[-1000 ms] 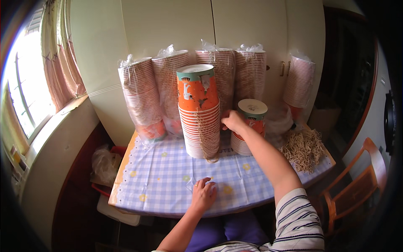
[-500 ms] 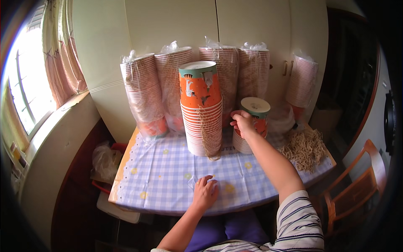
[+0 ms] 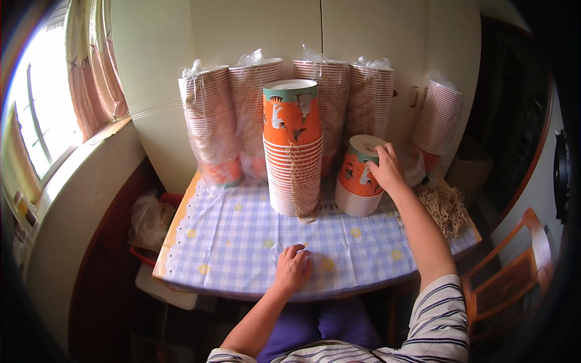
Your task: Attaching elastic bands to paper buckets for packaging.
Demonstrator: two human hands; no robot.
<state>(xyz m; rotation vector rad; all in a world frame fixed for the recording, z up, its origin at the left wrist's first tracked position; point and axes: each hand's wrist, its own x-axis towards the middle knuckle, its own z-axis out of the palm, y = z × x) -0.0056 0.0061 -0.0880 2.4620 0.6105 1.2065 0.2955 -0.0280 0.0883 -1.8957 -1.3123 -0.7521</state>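
Note:
My right hand (image 3: 388,169) is closed on the upper right side of an upside-down orange and green paper cup (image 3: 356,174), the top one of a short stack. Below it show the white rims of the nested cups (image 3: 357,204). To the left stands a taller stack of matching cups (image 3: 292,175), bottoms up, with tan twine (image 3: 295,172) hanging down its front. My left hand (image 3: 293,267) rests near the table's front edge, holding nothing, its fingers loosely bent and apart.
Behind stand several plastic-wrapped cup stacks (image 3: 209,121), with another (image 3: 438,118) at the far right. A heap of tan twine (image 3: 443,212) lies on the right of the checked tablecloth (image 3: 236,245). A wooden chair (image 3: 505,266) stands right; a bagged bin (image 3: 150,224) stands left.
My right hand has moved from the left side of the short stack to the right side of its top cup. That cup now shows more of its orange side. My left hand stays nearly still.

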